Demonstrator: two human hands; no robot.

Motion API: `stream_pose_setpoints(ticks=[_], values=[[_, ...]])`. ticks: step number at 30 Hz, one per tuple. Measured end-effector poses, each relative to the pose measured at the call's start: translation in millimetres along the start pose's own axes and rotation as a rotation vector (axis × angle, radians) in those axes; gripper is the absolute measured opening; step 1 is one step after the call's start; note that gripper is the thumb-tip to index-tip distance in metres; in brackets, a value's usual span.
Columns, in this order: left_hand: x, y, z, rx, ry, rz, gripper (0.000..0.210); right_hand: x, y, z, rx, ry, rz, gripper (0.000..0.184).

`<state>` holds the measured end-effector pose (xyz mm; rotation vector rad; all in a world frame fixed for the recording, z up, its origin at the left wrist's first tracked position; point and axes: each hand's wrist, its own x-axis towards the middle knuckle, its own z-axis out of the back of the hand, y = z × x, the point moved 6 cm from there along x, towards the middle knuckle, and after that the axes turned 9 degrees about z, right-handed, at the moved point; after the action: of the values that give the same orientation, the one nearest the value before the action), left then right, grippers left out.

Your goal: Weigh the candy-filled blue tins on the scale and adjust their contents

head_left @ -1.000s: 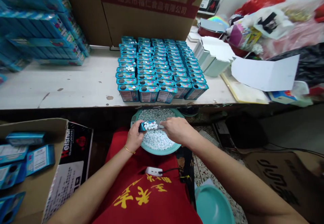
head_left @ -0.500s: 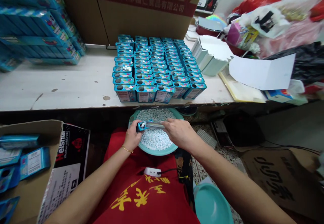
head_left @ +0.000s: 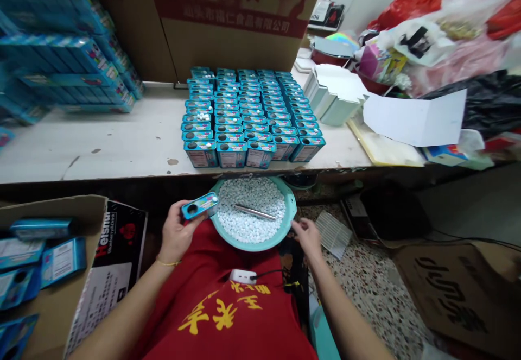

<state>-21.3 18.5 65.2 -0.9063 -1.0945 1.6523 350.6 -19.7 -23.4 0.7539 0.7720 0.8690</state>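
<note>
Head view, looking down past the forearms, gives me a small blue box (head_left: 199, 206) just at the left rim of a round bowl (head_left: 290, 208); whether the two touch I can't tell. The box sits tilted, its dark round opening toward the left and a white pellet on its right end. The left hand (head_left: 176, 234) grips it between thumb and fingers, a thin bracelet (head_left: 168, 263) at the wrist.

White pellets (head_left: 244, 235) fill the bowl, and on them a slim metal tool (head_left: 255, 212) lies loose, slanting down to the right. By the bowl's right rim is the right hand (head_left: 308, 236), fingers bent and fairly narrow; I can't make out whether it touches the rim or pinches anything.

Nearer me than the bowl, a red cloth (head_left: 244, 333) with yellow lettering covers the lap, a white plug block (head_left: 243, 277) on it. Beyond the bowl, rows of blue boxes (head_left: 250, 118) stand packed on a pale table (head_left: 138, 148), with a tall brown carton (head_left: 236, 48) behind them. Stacked blue packs (head_left: 77, 69) rise at the far left; folded white card (head_left: 340, 94) and plastic bags (head_left: 468, 50) crowd the far right. At the near left, an open carton (head_left: 52, 322) holds more blue boxes.
</note>
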Motion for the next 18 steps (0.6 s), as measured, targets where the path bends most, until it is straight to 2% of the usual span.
stream_pose_setpoints(ticks=[2, 3, 5, 7, 10, 12, 14, 16, 17, 18], values=[[-9.5, 0.6, 22.7, 0.012, -0.064, 0.042, 0.047, -18.6, -24.7, -37.8, 0.346, 0.223, -0.293, 0.04], [-15.4, 1.5, 32.3, 0.016, -0.085, 0.057, 0.047, -26.5, -28.9, -54.9, 0.463, 0.279, -0.368, 0.035], [-28.1, 5.4, 48.3, -0.011, -0.108, 0.086, 0.048, -35.9, -30.3, -78.4, 0.58, 0.28, -0.408, 0.025], [-39.7, 13.9, 59.5, -0.129, -0.084, 0.143, 0.051, -42.5, -29.7, -87.1, 0.594, 0.216, -0.38, 0.019], [-54.2, 38.0, 59.1, -0.412, 0.108, 0.379, 0.049, -62.1, -31.9, -79.9, 0.607, 0.179, -0.358, 0.019], [-65.8, 56.0, 50.2, -0.564, 0.254, 0.581, 0.044, -81.8, -35.7, -65.7, 0.605, 0.186, -0.348, 0.02], [-79.5, 69.3, 38.5, -0.667, 0.393, 0.724, 0.039, -103.0, -39.3, -51.6, 0.591, 0.224, -0.332, 0.02], [-94.0, 76.1, 28.0, -0.735, 0.534, 0.782, 0.035, -120.4, -41.5, -43.1, 0.548, 0.301, -0.3, 0.017], [-100.3, 77.8, 26.1, -0.757, 0.57, 0.78, 0.033, -126.6, -42.3, -41.9, 0.503, 0.353, -0.285, 0.015], [-104.8, 78.7, 28.0, -0.785, 0.557, 0.761, 0.031, -130.7, -43.1, -42.2, 0.453, 0.39, -0.277, 0.014]])
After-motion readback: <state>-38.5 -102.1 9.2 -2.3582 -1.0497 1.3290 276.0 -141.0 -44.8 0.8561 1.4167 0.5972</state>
